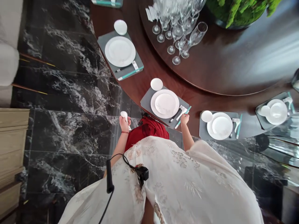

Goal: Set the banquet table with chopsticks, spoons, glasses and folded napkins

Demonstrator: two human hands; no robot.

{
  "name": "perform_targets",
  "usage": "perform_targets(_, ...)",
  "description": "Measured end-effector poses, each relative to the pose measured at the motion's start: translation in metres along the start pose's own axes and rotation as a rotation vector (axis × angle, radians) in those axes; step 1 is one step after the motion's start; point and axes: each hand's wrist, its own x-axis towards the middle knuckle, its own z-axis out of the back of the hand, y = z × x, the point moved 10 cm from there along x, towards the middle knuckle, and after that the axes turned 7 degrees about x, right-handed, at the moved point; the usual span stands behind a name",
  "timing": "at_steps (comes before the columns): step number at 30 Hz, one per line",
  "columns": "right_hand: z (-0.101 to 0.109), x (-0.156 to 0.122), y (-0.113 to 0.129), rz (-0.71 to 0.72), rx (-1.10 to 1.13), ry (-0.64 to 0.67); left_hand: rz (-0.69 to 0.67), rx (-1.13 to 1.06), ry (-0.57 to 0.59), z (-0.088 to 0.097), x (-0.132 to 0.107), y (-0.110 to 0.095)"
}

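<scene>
My left hand [124, 122] is closed around a white ceramic spoon [124, 115], held over the dark marble floor beside the table edge. My right hand [185, 119] reaches to the near right corner of a grey placemat [146, 101], fingers pinched at the teal chopstick sleeve [184, 116] and white spoon rest [182, 110] there. On that mat sit a white dinner plate [164, 103] with a smaller plate on it, and a small white bowl [156, 84].
A round dark wooden table [149, 74] carries more grey mats with white plates at the left [120, 51] and right [220, 125]. The raised turntable [233, 62] holds several stemmed glasses [179, 28] and a green plant [238, 11]. Wooden furniture stands at far left.
</scene>
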Motion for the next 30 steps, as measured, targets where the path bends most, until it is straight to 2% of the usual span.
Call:
perform_targets(2,-0.015,-0.026,0.02,0.041,0.047,-0.039,-0.053,0.048,0.053,-0.015,0.023,-0.018)
perform_targets(3,-0.034,-0.042,0.034,0.065,0.085,0.0,-0.071,0.062,0.098,-0.025,0.033,-0.025)
perform_targets(5,-0.094,-0.081,0.072,0.143,0.156,0.23,-0.106,0.065,0.187,-0.049,0.048,-0.037)
perform_targets(8,-0.195,-0.16,0.134,0.232,0.235,0.713,-0.165,0.075,0.303,-0.086,0.062,-0.05)
perform_targets(9,-0.22,-0.184,0.153,0.241,0.259,0.835,-0.195,0.095,0.342,-0.098,0.066,-0.055)
perform_targets(11,-0.254,-0.215,0.184,0.239,0.302,0.967,-0.26,0.143,0.386,-0.115,0.074,-0.066)
perform_targets(13,-0.273,-0.224,0.21,0.238,0.339,0.976,-0.305,0.171,0.376,-0.122,0.088,-0.078)
perform_targets(15,-0.288,-0.22,0.231,0.244,0.367,0.936,-0.304,0.171,0.372,-0.126,0.108,-0.089)
perform_targets(19,-0.331,-0.203,0.262,0.204,0.386,0.898,-0.167,0.126,0.432,-0.128,0.159,-0.107)
perform_targets(21,-0.36,-0.191,0.278,0.137,0.43,0.855,-0.086,0.122,0.409,-0.117,0.191,-0.119)
perform_targets(24,-0.403,-0.163,0.303,-0.042,0.588,0.722,-0.057,0.15,0.368,-0.081,0.244,-0.15)
perform_targets(26,-0.427,-0.142,0.316,-0.166,0.679,0.59,-0.064,0.148,0.332,-0.043,0.282,-0.175)
perform_targets(28,-0.445,-0.125,0.327,-0.236,0.713,0.469,-0.057,0.126,0.258,0.006,0.32,-0.197)
perform_targets(30,-0.458,-0.113,0.334,-0.246,0.713,0.398,-0.037,0.106,0.167,0.06,0.355,-0.215)
